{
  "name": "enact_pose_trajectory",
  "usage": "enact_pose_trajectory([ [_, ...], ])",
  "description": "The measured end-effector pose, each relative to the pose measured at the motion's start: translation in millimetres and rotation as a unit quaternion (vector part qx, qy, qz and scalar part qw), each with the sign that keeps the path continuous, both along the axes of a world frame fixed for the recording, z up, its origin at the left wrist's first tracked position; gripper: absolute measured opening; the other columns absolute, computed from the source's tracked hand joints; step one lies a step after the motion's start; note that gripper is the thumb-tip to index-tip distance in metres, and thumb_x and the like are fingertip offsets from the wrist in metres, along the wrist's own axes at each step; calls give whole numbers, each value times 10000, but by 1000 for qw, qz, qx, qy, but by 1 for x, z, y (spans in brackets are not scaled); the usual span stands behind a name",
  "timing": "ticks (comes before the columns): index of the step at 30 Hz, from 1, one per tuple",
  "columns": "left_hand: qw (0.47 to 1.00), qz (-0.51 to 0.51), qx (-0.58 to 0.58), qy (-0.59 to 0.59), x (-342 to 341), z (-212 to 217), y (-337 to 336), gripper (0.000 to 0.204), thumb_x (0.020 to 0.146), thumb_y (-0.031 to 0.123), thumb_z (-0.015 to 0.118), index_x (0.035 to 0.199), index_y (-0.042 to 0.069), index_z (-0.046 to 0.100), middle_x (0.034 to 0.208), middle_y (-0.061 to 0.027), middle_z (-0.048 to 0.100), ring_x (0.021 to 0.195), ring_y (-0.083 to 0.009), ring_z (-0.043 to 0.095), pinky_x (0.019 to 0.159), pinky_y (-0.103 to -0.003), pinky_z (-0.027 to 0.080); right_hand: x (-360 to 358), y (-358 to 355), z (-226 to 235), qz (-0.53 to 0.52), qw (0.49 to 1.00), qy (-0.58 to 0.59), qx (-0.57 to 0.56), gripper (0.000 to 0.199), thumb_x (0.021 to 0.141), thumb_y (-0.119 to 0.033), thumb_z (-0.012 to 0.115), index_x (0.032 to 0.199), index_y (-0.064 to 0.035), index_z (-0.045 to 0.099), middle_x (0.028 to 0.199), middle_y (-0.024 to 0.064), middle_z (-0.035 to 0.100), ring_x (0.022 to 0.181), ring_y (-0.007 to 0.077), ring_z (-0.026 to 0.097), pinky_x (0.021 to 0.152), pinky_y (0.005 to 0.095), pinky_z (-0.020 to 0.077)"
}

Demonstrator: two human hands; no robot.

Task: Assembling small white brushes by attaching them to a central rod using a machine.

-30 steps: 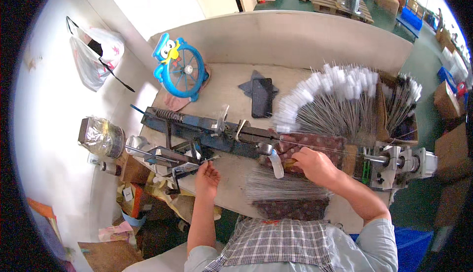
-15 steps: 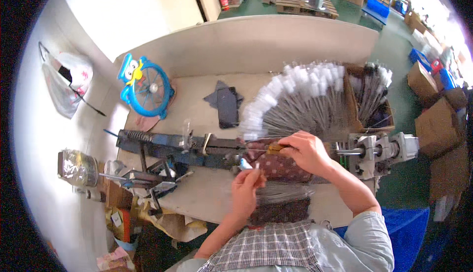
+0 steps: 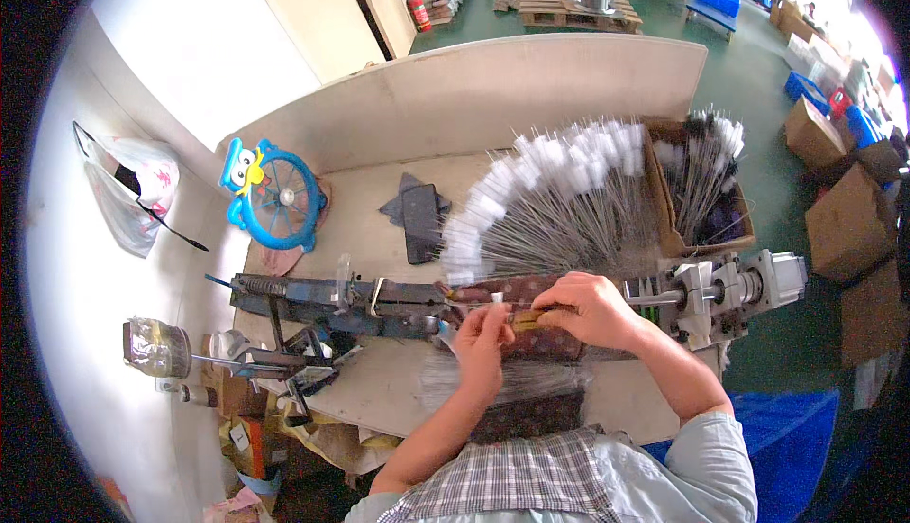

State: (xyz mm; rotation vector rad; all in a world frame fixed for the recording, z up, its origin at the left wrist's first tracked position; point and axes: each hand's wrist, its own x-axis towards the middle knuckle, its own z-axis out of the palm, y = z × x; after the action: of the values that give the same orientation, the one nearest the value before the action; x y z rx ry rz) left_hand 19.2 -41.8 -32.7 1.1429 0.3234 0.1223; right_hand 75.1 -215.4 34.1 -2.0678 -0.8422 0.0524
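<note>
Pinched between the thumb and fingers of the right hand (image 3: 595,311) is a yellowish handle (image 3: 524,318), held over a dark red cloth (image 3: 559,344). Just beside it, the left hand (image 3: 482,341) has thumb and forefinger pressed around a small white piece (image 3: 498,298), mostly hidden by the fingertips. White-headed wire brushes (image 3: 559,206) fan out beyond both hands; loose thin wires (image 3: 455,381) lie on the near side, and a black metal rail (image 3: 403,297) runs to the left.
</note>
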Motion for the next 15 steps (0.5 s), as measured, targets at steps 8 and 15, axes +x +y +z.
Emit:
enact_pose_trajectory([
  [8, 993, 59, -95, 47, -6, 22, 20, 137, 889, 168, 575, 890, 32, 584, 713, -35, 578, 557, -93, 522, 484, -221, 424, 19, 68, -5, -89, 964, -242, -62, 108, 734, -211, 619, 746, -105, 600, 743, 37, 589, 740, 232, 568, 656, 372, 454],
  [15, 994, 8, -108, 25, -8, 13, 32, 188, 917, 215, 530, 883, 34, 572, 712, -40, 587, 576, -108, 536, 516, -229, 444, 13, 80, -4, -36, 993, -99, -56, 182, 750, -230, 616, 825, -73, 668, 784, 85, 639, 785, 276, 603, 707, 380, 484],
])
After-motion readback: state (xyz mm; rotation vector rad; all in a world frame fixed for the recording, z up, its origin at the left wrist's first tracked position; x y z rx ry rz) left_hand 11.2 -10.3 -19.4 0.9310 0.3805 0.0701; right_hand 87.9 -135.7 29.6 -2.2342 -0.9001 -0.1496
